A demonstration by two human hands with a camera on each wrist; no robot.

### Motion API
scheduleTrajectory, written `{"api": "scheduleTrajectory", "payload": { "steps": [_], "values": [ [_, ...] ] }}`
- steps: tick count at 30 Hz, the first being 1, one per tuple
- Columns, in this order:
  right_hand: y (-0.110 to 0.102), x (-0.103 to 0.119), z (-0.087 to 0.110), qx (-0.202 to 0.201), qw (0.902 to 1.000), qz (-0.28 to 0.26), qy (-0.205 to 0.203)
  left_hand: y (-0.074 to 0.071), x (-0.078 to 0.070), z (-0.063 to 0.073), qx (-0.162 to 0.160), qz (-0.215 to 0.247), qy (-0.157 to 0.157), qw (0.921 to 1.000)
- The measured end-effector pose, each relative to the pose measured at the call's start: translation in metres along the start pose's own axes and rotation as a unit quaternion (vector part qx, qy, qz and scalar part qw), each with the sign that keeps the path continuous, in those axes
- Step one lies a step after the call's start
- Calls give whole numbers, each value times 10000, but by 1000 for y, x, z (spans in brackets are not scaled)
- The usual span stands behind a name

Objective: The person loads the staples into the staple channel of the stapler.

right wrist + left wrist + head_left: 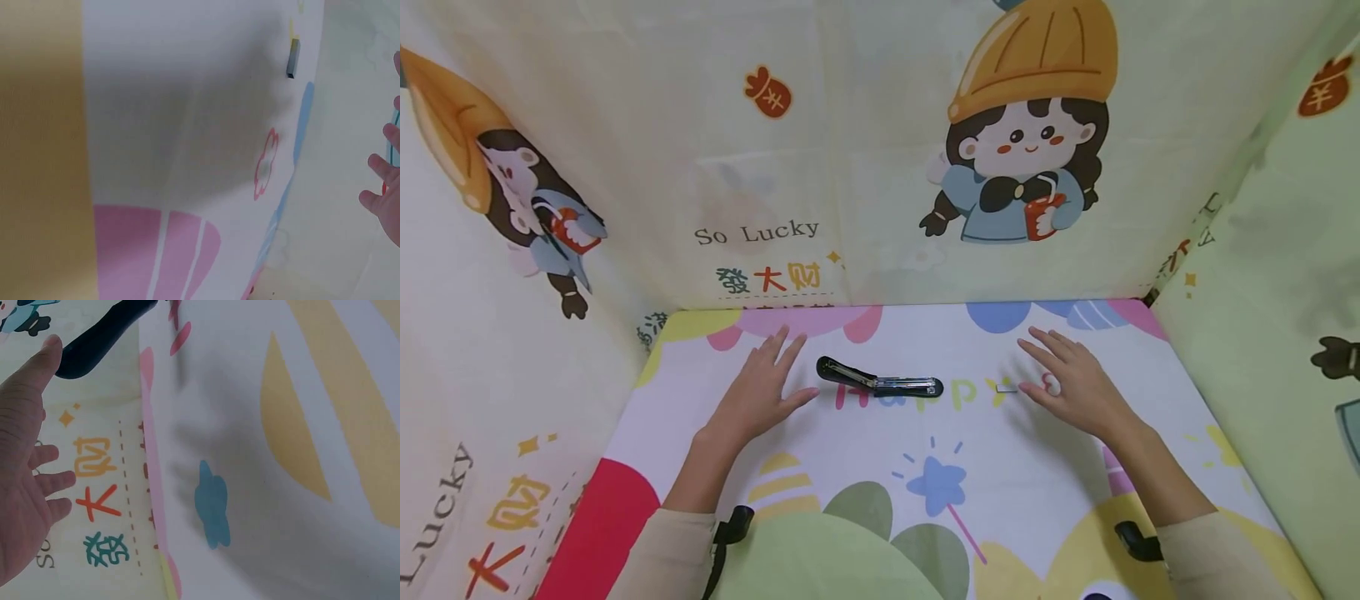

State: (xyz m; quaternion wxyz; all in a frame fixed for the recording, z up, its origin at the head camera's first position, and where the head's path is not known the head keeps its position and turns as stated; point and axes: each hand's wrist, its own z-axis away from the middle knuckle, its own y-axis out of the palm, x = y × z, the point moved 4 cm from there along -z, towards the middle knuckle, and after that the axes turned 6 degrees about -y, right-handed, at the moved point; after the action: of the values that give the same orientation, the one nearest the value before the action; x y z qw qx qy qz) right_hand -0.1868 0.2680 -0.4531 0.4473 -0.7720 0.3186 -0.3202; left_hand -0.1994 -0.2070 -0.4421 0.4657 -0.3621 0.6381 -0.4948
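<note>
A black stapler [880, 382] lies folded open on the printed tablecloth, its metal channel facing up. To its right sits a short strip of staples [1006, 389], seen as a small grey bar [293, 59] in the right wrist view. My left hand [763, 392] is spread out left of the stapler, thumb pointing at it and nothing in the fingers. In the left wrist view the stapler's dark rounded end [94, 350] shows near the thumb tip. My right hand [1075, 383], also with fingers extended and holding nothing, hovers just right of the staples.
Beneath everything is a white tablecloth [865, 442] with coloured cartoon prints. A cream printed cloth [880, 167] hangs upright behind the table, with similar cloth walls at left [467, 358] and right [1262, 275]. Dark straps with small black pieces circle both sleeves.
</note>
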Motion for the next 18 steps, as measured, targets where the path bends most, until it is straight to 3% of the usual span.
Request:
{"api": "scheduleTrajectory", "payload": {
  "steps": [6, 13, 18],
  "values": [
    [10, 0, -1, -77, 9983, -585, 5, 7, -2, -2, 160, 692, 19, 9975],
    [17, -1, 2, -229, 9954, -909, 193, 10, -10, -5, 193, 1433, 127, 9894],
    [25, -5, 4, -176, 9932, -1099, 353, 15, -11, -9, 210, 1883, -36, 9819]
  ]
}}
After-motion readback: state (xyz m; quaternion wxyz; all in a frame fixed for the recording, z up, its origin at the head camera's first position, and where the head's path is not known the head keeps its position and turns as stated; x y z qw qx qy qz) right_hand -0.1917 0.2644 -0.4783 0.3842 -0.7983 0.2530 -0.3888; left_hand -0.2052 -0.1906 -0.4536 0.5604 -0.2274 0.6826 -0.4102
